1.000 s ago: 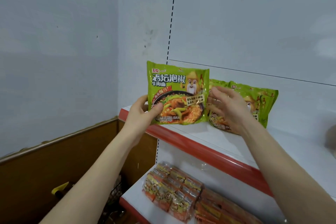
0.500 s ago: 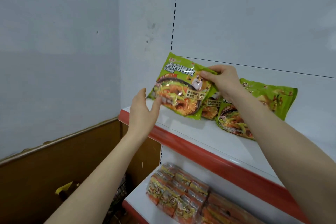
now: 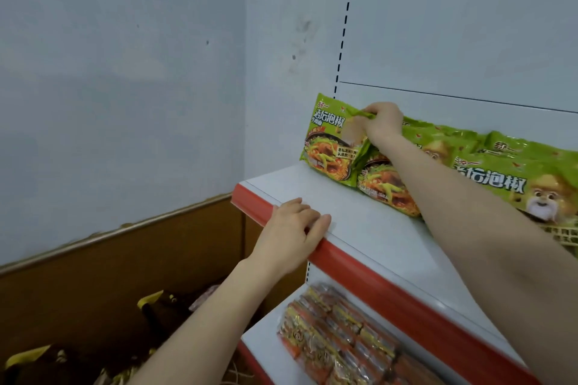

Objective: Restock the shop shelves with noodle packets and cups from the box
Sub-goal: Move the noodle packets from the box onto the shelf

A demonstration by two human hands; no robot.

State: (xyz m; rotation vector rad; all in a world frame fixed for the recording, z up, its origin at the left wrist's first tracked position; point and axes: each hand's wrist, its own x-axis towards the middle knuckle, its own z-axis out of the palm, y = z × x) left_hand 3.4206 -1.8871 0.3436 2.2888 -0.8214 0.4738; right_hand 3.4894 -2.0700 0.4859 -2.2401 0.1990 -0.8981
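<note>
Pale walls meet behind a white, red-edged shelf. On it the right grip pinches the top seam of the leftmost noodle packet, which leans on the back panel. It looks light, crinkly and brittle inside, so the seam is likely the safest hold. The left grip rests relaxed on the edge.

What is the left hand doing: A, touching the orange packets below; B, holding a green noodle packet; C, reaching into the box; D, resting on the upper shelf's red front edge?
D: the left hand rests on the red front edge of the upper shelf, holding nothing; only the right hand pinches a green noodle packet.
</note>
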